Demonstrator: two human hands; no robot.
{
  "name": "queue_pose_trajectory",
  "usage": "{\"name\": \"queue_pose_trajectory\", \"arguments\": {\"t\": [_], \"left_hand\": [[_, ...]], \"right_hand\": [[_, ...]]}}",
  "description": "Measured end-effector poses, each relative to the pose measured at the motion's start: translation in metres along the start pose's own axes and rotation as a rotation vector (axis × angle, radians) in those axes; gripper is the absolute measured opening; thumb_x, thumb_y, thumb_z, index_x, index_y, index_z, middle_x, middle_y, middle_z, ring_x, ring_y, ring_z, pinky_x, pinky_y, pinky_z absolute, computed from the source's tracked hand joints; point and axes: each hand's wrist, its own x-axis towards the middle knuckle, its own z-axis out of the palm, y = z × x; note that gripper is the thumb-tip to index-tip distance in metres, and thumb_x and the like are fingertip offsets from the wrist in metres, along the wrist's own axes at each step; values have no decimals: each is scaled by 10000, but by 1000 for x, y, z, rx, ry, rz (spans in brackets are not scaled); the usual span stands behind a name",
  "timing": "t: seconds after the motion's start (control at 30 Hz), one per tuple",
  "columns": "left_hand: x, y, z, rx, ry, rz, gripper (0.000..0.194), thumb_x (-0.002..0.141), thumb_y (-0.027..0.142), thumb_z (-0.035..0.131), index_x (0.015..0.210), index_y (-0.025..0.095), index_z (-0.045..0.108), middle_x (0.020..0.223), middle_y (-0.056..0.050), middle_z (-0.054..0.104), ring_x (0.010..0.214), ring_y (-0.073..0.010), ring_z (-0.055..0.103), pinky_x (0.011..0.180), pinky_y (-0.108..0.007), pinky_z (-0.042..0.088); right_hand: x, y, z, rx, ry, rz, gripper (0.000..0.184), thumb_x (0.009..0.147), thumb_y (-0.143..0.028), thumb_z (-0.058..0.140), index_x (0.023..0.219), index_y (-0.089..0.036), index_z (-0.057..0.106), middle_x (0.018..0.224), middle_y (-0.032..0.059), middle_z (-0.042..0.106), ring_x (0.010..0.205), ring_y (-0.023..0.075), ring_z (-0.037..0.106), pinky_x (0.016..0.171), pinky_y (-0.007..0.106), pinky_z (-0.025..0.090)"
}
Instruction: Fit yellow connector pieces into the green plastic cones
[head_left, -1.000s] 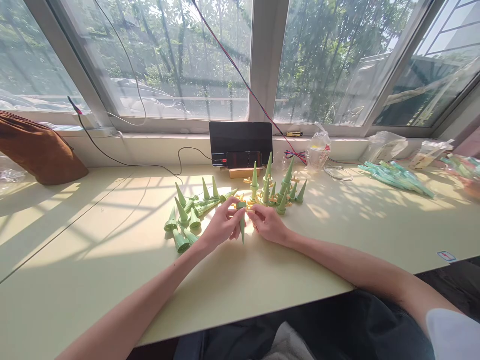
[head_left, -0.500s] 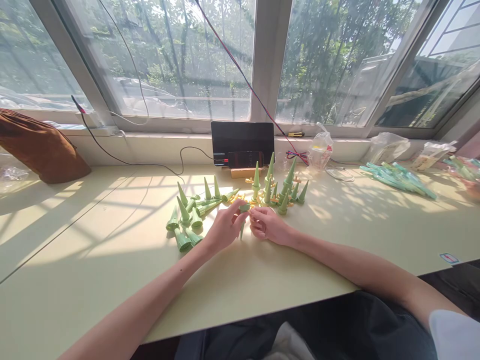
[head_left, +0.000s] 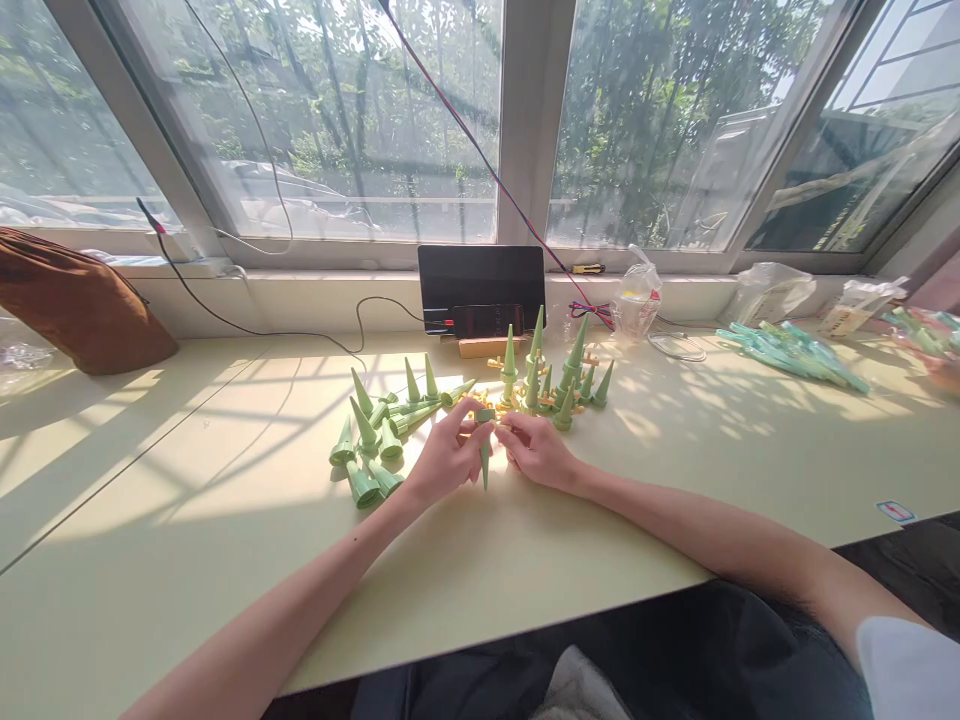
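My left hand (head_left: 444, 460) pinches a green plastic spike (head_left: 485, 468), held with its wide end up and its tip pointing down. Close beside it, my right hand (head_left: 541, 452) is closed, thumb and fingertips together at the spike's wide end. Whatever small part those fingertips hold is hidden. To the left lies a group of green spikes (head_left: 365, 432), some upright on their wide ends and others on their sides. Beyond my hands are small yellow-orange pieces (head_left: 507, 398). Behind my right hand stand green spikes fitted with yellow cross-pieces (head_left: 574, 370).
A black tablet (head_left: 480, 275) and a phone (head_left: 489, 320) lean at the window sill. Blue-green plastic strips (head_left: 795, 355) lie on the right, near plastic bags (head_left: 637, 295). A brown pouch (head_left: 82, 300) sits far left. A black cable (head_left: 262, 331) crosses the table's back.
The spike in my left hand has turned so that more of its cone shows, tip down. My right fingers have shifted slightly beside it. The view has moved a little.
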Motion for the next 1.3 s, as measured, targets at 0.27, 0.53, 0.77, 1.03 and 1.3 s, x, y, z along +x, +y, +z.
{"name": "queue_pose_trajectory", "arguments": {"t": [0.27,0.53,0.77,1.03,1.3], "left_hand": [[0,-2,2,213,63,71,212,918,406,488,1025,224,486,589,64,533,361,-70,462,408,-204,358],[0,-2,3,114,39,26,200,912,411,494,990,230,460,565,68,545,352,-76,464,379,-192,346],[-1,5,1,-57,-25,-50,224,905,416,513,971,223,420,454,93,504,317,-80,421,361,-187,338],[-1,2,3,-30,23,-32,255,886,444,537,979,225,445,575,67,545,340,-75,457,335,-183,314],[-3,-2,5,125,73,63,215,911,420,504,1010,231,484,606,64,525,370,-68,461,419,-203,374]], "right_hand": [[1,-7,-2,527,-202,191,397,926,-447,496,639,-201,375,533,-77,358,382,69,418,367,211,234],[-2,-7,1,391,-133,131,373,944,-446,471,670,-211,376,498,-81,398,374,75,407,395,222,308],[-2,-1,3,162,-54,56,325,942,-449,463,718,-220,401,492,-71,435,413,101,444,451,245,352],[-3,-2,4,164,-49,97,343,930,-491,465,723,-222,423,478,-72,441,404,99,429,452,248,354],[-1,-10,-1,432,-160,150,390,942,-450,466,656,-210,354,539,-76,366,397,79,442,385,221,293]]}}
